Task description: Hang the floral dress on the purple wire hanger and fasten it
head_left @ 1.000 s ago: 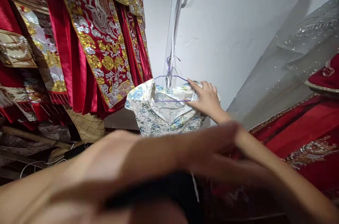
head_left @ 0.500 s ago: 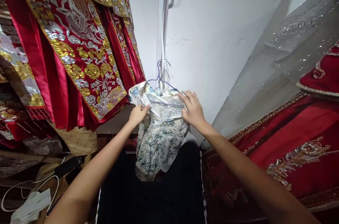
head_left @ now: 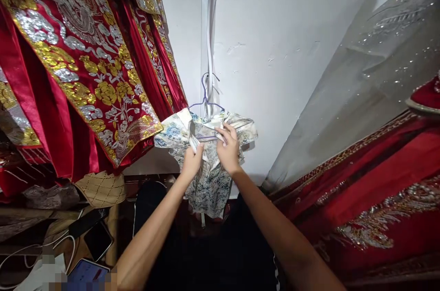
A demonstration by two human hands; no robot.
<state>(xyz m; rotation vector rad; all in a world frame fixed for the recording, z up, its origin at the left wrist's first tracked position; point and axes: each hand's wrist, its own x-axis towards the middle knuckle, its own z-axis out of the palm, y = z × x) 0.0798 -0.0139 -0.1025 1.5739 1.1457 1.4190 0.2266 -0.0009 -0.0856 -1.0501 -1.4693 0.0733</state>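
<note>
A small cream garment with blue floral print hangs on a purple wire hanger against the white wall. My left hand pinches the left side of its collar. My right hand grips the right side of the collar, close beside the left. Both hands meet at the neck opening, just under the hanger's bar. The garment's lower part droops between my forearms.
Red robes with gold and silver embroidery hang at the left. More red embroidered cloth and sheer sequinned fabric lie at the right. Phones and white cables rest at the lower left, beside a woven tan item.
My left arm came down from across the view and its hand took the collar. Both hands then moved inward from the garment's shoulders to its neck opening.
</note>
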